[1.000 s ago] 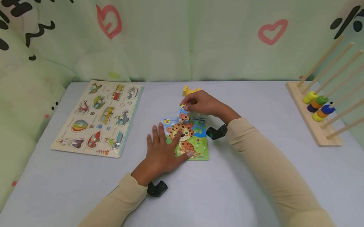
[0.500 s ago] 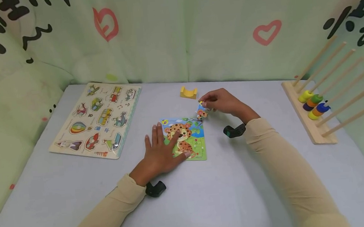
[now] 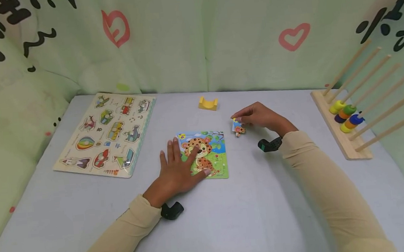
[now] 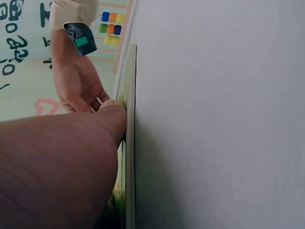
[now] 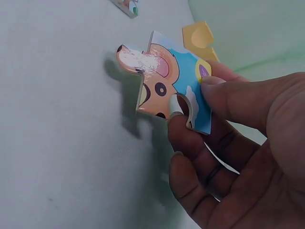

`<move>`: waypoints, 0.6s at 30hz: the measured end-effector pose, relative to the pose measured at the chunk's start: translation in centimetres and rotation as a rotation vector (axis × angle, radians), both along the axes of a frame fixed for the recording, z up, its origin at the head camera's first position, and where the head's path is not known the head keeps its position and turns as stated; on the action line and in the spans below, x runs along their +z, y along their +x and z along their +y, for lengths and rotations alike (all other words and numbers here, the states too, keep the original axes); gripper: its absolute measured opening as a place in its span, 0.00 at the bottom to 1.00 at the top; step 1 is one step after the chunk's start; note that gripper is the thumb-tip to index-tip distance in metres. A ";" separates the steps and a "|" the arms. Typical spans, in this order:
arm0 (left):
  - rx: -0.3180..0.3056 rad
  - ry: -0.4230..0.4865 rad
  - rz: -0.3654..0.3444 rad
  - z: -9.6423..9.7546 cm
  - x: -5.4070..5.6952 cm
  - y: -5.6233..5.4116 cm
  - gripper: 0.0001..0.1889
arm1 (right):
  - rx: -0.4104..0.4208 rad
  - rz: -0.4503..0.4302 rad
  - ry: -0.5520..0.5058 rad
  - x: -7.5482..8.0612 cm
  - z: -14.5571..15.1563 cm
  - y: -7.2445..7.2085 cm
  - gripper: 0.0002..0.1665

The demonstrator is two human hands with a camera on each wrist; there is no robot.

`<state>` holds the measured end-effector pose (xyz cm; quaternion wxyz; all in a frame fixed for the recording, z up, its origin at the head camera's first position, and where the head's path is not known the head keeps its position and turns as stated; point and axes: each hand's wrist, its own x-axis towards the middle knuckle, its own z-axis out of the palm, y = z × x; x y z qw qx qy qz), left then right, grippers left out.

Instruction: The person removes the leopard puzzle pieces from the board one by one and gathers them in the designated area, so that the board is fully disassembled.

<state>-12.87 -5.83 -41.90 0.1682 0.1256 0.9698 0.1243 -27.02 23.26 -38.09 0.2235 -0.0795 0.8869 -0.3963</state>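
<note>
Piece [image 5: 167,76], lifted to the right of the puzzle [image 3: 210,153] and well apart from it. We see it pinched in the right hand [image 3: 262,116], thumb over the printed face, fingers behind. The left hand [image 3: 179,176] lies on the puzzle with fingers spread, gripping nothing. We judge the hold sound: it takes one edge and leaves the knob free. A light pinch and steady left-hand pressure would, we think, serve best, lest the puzzle slide. We note a glossy face, thin cut edges, rounded knob and curved notch; the puzzle is thin and squarish, the table [image 3: 246,213] pale and matte.
</note>
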 end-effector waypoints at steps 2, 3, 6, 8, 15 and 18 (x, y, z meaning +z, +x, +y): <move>-0.001 0.007 0.003 -0.1 0.0 0.0 0.44 | 0.005 -0.015 0.012 -0.2 0.1 -0.1 0.17; -0.001 0.011 0.004 -0.1 -0.1 0.0 0.44 | 0.010 -0.020 0.014 -0.4 0.1 -0.1 0.17; -0.004 0.017 0.003 -0.1 -0.1 0.0 0.44 | 0.022 -0.020 0.016 -0.6 0.2 -0.1 0.17; -0.005 0.015 0.007 -0.1 -0.2 0.0 0.44 | 0.029 -0.002 0.023 -0.7 0.2 -0.1 0.16; -0.008 0.013 0.007 -0.1 -0.2 0.0 0.44 | 0.011 0.097 0.094 -1.7 -0.5 -0.1 0.14; -0.011 0.002 0.009 0.0 0.0 0.1 0.44 | 0.002 0.122 0.110 -2.1 -0.9 -0.1 0.13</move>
